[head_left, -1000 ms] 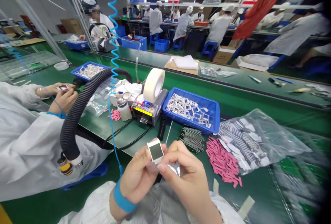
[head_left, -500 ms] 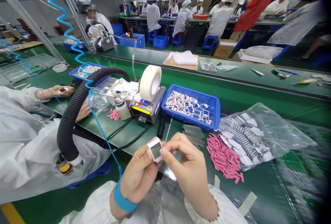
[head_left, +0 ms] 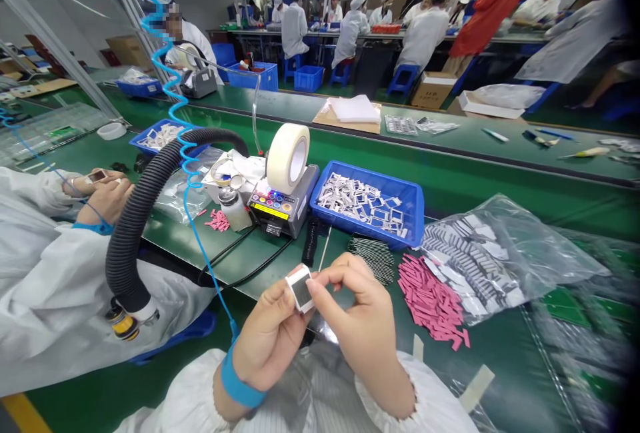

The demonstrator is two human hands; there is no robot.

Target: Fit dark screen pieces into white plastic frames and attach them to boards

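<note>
A small white frame with a dark grey face [head_left: 301, 289] is held up above the table's front edge. My left hand [head_left: 270, 333], with a blue band at the wrist, grips its left side. The thumb and forefinger of my right hand [head_left: 357, 313] pinch at its right edge; any smaller piece between them is hidden. Beyond my hands, a blue bin [head_left: 419, 213] holds many white frames [head_left: 350, 196]. Thin dark strips [head_left: 373, 258] lie just past my right hand, with a heap of pink pieces [head_left: 433, 300] to their right.
A tape dispenser [head_left: 280, 210] with a cream roll [head_left: 289, 158] and a bottle [head_left: 234, 210] stand beyond my left hand. A black hose [head_left: 135, 220] and blue coiled cord [head_left: 187, 200] are at left, near a co-worker's hands [head_left: 110, 200]. A plastic bag of white parts [head_left: 475, 266] lies right.
The co-worker's hands at the left have come together around a small part. The blue coiled cord has swung right. My hands keep nearly the same grip on the frame.
</note>
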